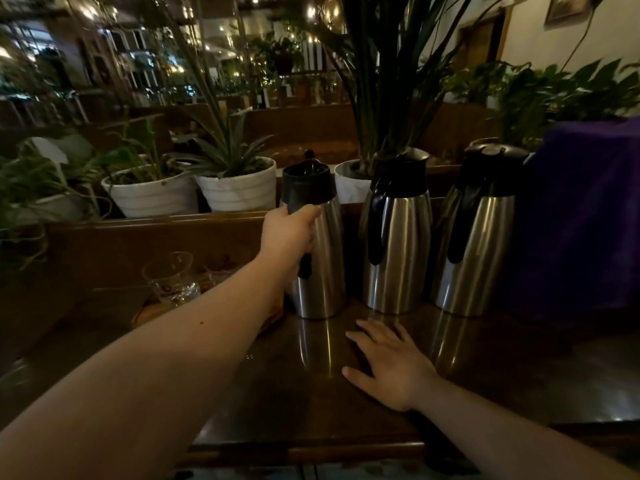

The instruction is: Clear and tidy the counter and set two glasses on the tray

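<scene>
My left hand (291, 233) is wrapped around the black handle of the leftmost flask (317, 244), fingers closed on it. The flask stands upright on the table (263, 393), long axis vertical, at the left end of a row with the middle flask (398, 233) and the right flask (478, 237) — near each other, not touching as far as I can tell.

My right hand (388, 365) lies flat on the table, fingers spread, holding nothing, just in front of the gap between the first two flasks.

One glass (173, 275) sits on the round wooden tray (149, 313), left of the held flask and partly behind my left forearm. A second glass beside it is too dim to confirm.

Judgement: glasses lie to the left — left hand is nearer, but occupied until the flask is released.
</scene>
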